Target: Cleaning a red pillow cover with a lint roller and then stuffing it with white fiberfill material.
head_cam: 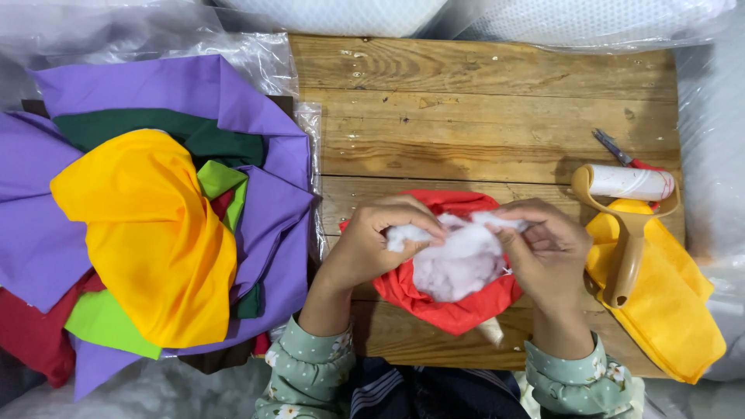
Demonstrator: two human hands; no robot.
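A red fabric cover lies at the near middle of the wooden table, filled with white fluffy stuffing. My left hand grips the left rim of the red cover, fingers curled over the stuffing. My right hand pinches the stuffing and the cover's right rim. Both hands are pressed against the filling, which bulges out of the opening.
A heap of purple, yellow, green and red cloth fills the left side on clear plastic. At the right lie a lint roller with a tan handle, a folded yellow cloth and small red-handled snips. Plastic bags of white filling surround the table.
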